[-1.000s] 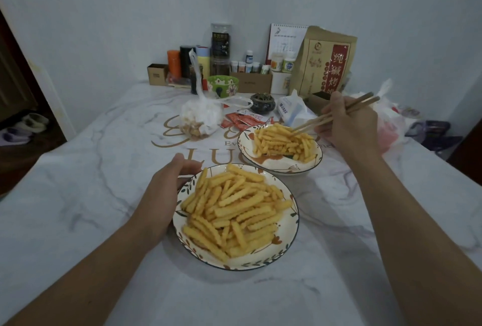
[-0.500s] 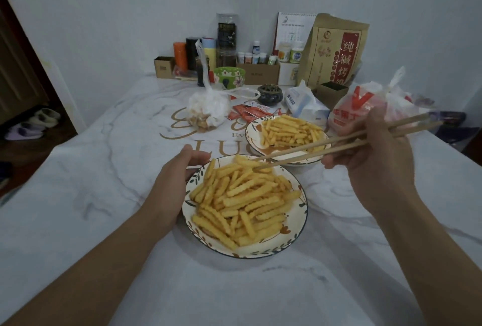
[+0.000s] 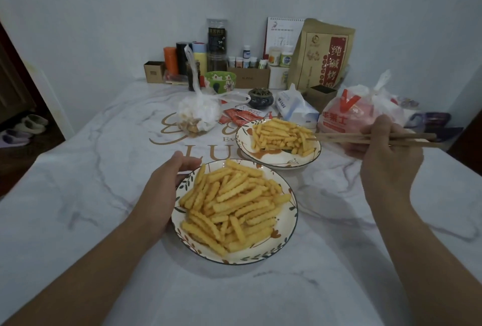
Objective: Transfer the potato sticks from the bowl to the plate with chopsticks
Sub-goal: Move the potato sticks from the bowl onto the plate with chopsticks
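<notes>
Wooden chopsticks pinched in my right hand, tips at far bowl of potato sticks; left hand fingers curled, gripping near plate rim

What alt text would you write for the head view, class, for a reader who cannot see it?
A person's right hand holds chopsticks with their tips at the potato sticks in the far dish, while the left hand grips the rim of the near dish, heaped with more sticks. Bags, jars and boxes crowd the marble-patterned table behind.
</notes>
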{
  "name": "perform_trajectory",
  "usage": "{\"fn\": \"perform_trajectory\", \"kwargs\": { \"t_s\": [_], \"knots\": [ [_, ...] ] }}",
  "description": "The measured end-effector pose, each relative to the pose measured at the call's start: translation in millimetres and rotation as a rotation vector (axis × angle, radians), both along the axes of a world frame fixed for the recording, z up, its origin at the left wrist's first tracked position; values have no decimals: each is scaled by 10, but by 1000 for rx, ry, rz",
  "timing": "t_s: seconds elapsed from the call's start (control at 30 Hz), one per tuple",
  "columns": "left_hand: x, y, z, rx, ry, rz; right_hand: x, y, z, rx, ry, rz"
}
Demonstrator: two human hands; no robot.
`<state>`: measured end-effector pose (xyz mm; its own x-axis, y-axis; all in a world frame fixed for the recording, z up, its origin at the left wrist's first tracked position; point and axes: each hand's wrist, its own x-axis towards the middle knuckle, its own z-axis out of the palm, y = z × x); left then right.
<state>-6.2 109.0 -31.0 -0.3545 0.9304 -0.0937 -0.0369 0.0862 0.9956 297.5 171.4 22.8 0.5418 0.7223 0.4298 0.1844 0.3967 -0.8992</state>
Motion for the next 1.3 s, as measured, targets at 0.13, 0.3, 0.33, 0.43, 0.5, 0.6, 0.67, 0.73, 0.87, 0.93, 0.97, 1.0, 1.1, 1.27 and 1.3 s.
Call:
{"fn": "perform_trajectory", "kwargs": {
  "t_s": [0.13, 0.3, 0.33, 0.43, 0.5, 0.6, 0.67, 0.73, 0.87, 0.93, 0.97, 1.0, 1.1, 1.27, 1.3],
  "knots": [
    [-11, -3, -4, -8, -10, 5, -37, -10, -24, 34, -100, -42],
    [-3, -11, -1, -8, -3, 4, -140, 22, -96, 35, -181, 5],
    [1, -12, 2, -10, -2, 3, -151, 28, -99, 32, -206, 3],
    [2, -15, 5, -9, -3, 0, -154, 13, -78, 38, -218, -18],
    [-1, -17, 6, -11, -4, 1, -111, 8, -46, 47, -136, -30],
    [-1, -9, 8, -10, 2, 2, -44, 7, 25, 25, 68, 14],
    [1, -3, 9, -16, -1, 11, -35, -1, 65, 0, 186, 90],
    [0, -4, 11, -20, -3, 15, -35, -7, 81, -12, 186, 110],
    [-1, -10, 7, -17, -12, 18, -25, -33, 52, -2, 39, 131],
    [-3, -6, 6, -18, -18, 17, -34, -33, 31, -16, -17, 201],
    [-5, -4, 5, -20, -18, 15, -37, -15, 20, -31, -17, 225],
    [-8, -1, 2, -20, -17, 14, -39, 10, 7, -47, -6, 240],
    [-18, 2, -5, -22, -21, 16, -59, 132, -81, -94, 9, 256],
    [-8, -2, 0, -18, -14, 18, -81, 228, -172, -149, 93, 263],
    [-8, -3, 1, -18, -12, 16, -75, 209, -146, -134, 121, 256]
  ]
}}
